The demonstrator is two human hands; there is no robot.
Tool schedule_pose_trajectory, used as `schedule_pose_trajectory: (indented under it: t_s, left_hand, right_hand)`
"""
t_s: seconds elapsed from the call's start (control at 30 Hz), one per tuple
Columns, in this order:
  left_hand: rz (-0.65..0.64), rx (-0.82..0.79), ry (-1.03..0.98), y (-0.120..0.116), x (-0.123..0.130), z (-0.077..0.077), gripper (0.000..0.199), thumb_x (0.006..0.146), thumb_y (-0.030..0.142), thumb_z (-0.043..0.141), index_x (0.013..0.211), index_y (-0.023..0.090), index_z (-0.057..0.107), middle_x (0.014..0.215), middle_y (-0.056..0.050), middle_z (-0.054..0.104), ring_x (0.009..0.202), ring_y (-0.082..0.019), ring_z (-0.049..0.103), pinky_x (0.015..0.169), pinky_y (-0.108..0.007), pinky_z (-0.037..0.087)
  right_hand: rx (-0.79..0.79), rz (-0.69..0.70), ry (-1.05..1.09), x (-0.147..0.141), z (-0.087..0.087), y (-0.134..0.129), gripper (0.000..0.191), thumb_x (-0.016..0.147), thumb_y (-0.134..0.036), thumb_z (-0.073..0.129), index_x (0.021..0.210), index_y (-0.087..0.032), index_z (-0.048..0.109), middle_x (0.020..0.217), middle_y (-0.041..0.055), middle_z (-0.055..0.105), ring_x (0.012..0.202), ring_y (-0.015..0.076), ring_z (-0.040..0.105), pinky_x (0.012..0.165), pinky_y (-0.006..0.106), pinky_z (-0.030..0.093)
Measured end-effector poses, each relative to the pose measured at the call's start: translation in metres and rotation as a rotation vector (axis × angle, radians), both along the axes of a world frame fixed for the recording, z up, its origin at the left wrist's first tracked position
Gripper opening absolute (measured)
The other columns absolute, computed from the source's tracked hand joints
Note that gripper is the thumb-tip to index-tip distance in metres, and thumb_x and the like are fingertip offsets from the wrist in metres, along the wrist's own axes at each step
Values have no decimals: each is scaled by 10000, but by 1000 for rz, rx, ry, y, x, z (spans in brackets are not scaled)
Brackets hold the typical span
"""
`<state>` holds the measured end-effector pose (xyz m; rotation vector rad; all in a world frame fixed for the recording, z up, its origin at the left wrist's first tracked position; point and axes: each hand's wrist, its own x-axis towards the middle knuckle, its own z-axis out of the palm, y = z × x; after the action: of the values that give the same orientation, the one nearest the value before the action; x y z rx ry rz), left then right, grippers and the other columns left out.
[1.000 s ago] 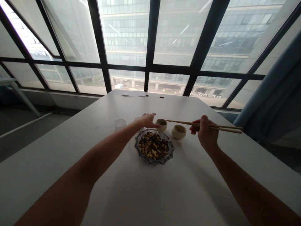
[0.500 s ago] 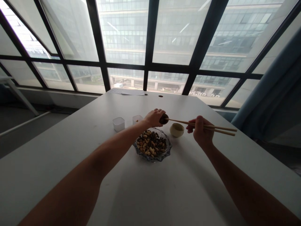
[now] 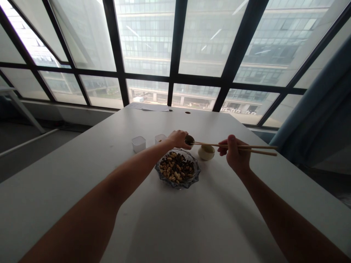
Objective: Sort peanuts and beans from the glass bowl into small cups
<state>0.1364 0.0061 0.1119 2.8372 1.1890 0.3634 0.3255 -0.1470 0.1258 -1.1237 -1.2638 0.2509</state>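
Observation:
My left hand (image 3: 177, 138) is closed around a small cup (image 3: 189, 140), tipped so that its dark mouth faces right. In my right hand (image 3: 236, 151) is a pair of wooden chopsticks (image 3: 263, 147), pointing left. The chopstick tips reach the mouth of the held cup; whether they touch anything inside is too dark to tell. Below my left hand, a clear scalloped glass bowl (image 3: 195, 179) holds a mix of peanuts (image 3: 171, 171) and dark seeds (image 3: 181, 160). A pale yellow cup (image 3: 206, 153) stands upright between my hands, under the chopsticks.
Left of the bowl stands a clear plastic box (image 3: 138, 144). A second clear box (image 3: 160, 138), partly behind my left wrist, has a few small pieces inside. Papers (image 3: 150, 107) lie at the far edge of the white table (image 3: 170, 226), before the windows.
The held cup has shifted slightly left and down, its mouth turned more toward me. The chopsticks lie more nearly level. Both hands keep their hold.

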Motion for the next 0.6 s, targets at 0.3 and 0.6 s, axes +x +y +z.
schedule_pose_trajectory:
  t_s: [0.3, 0.6]
  left_hand:
    - [166, -160, 102, 9, -9, 0, 759, 745, 738, 651, 1226, 152, 665, 1240, -165, 702, 1162, -330, 645, 985, -387, 471]
    - [97, 188, -251, -27, -84, -5, 539, 912, 573, 568, 1294, 196, 622, 1417, -104, 610, 1347, -283, 509, 1221, -488, 190]
  right_hand:
    - [-238, 294, -294, -14, 7, -11, 575, 859, -707, 597, 638, -182, 677, 502, 40, 643, 406, 129, 560, 384, 236, 440]
    - [-243, 417, -457, -16, 2, -9, 477, 894, -628, 607, 699, -199, 685, 612, 45, 672, 503, 151, 596, 485, 270, 491]
